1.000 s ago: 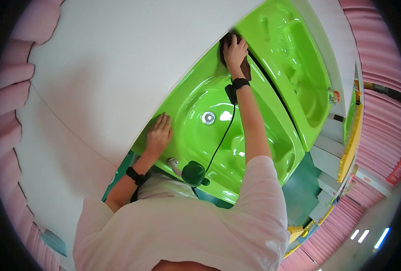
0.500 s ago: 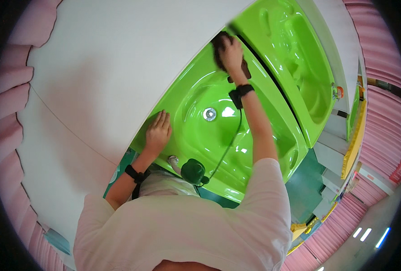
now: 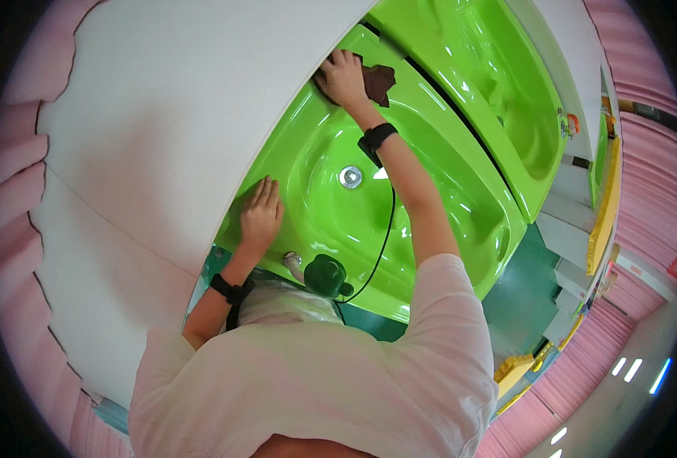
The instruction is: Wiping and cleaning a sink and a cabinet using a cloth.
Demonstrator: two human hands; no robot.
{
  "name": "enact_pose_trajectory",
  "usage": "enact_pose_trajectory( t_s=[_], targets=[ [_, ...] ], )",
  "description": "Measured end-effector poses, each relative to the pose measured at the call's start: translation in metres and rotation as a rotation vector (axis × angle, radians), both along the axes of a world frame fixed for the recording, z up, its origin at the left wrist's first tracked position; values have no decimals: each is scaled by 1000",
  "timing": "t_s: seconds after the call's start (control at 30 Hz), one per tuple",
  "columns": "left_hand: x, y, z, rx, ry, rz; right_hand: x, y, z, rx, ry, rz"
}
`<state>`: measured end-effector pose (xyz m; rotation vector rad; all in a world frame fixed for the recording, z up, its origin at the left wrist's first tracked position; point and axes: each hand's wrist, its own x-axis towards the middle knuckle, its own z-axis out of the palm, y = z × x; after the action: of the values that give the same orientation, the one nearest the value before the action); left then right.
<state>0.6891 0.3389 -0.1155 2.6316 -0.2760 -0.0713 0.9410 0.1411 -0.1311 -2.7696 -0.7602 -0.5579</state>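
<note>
A dark brown cloth [image 3: 379, 82] lies bunched on the far rim of a glossy bright green tub [image 3: 300, 126]. My right hand [image 3: 344, 78] presses on the cloth and grips it, close against the white wall; part of the cloth sticks out to the right of the hand. Resting flat on the tub's left rim, my left hand [image 3: 262, 214] has its fingers stretched out and holds nothing. Both wrists wear black bands, and a thin black cable runs from the right one. A round metal drain [image 3: 350, 177] sits in the tub floor.
Near my body a chrome fitting [image 3: 292, 260] and a dark green rounded object [image 3: 325, 276] stand at the tub's near edge. The white wall [image 3: 163, 114] borders the left side. Beyond a dark gap is a second green tub [image 3: 533, 145]. Pink curtains [image 3: 643, 191] hang around.
My right hand has slid left along the far rim with the cloth, up to the wall. My left hand stays on the left rim. The view has shifted slightly.
</note>
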Motion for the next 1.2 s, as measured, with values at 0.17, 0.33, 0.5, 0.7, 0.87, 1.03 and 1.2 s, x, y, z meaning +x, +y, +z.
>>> enact_pose_trajectory(
  t_s=[0.17, 0.33, 0.5, 0.7, 0.87, 1.03, 1.2],
  targets=[
    [5, -3, 9, 58, 32, -28, 4, -86, 1, 80, -48, -552],
    [7, -1, 2, 69, -26, -59, -49, -192, -4, -8, -82, -1119],
    [5, -1, 2, 72, -28, -63, -48, -166, -7, 51, -185, -950],
    [8, -2, 8, 48, -52, -49, -52, -1, -4, 218, 5, -233],
    [6, 3, 1, 51, -40, -49, -85, 9, -3, 525, 85, -130],
    [7, 0, 3, 58, -67, -62, -107, -76, -48, 1158, 67, -1138],
    [8, -6, 0, 60, -68, -73, -86, -77, -80, 1729, 165, -1299]
  ],
)
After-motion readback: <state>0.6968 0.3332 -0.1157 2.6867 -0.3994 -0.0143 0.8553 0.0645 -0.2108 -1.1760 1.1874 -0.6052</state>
